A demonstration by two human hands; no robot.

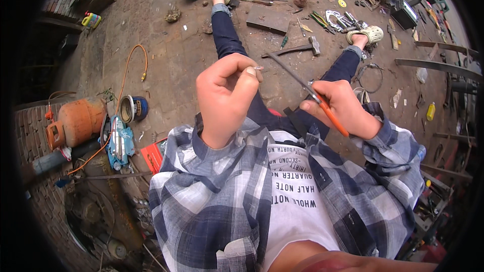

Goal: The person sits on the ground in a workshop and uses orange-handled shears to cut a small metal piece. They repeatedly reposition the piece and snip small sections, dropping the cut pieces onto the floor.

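My right hand (343,108) is gripping the orange-handled file (297,77), on my side of the hammer (297,49)! Nearer me and left of that hammer, my left hand (227,95) pinches a small piece (259,67), too tiny to identify.

Hammer (315,46) beyond file (295,76) (in fingers (326,89))

One orange-handled file (302,84) — two clogs (371,35)
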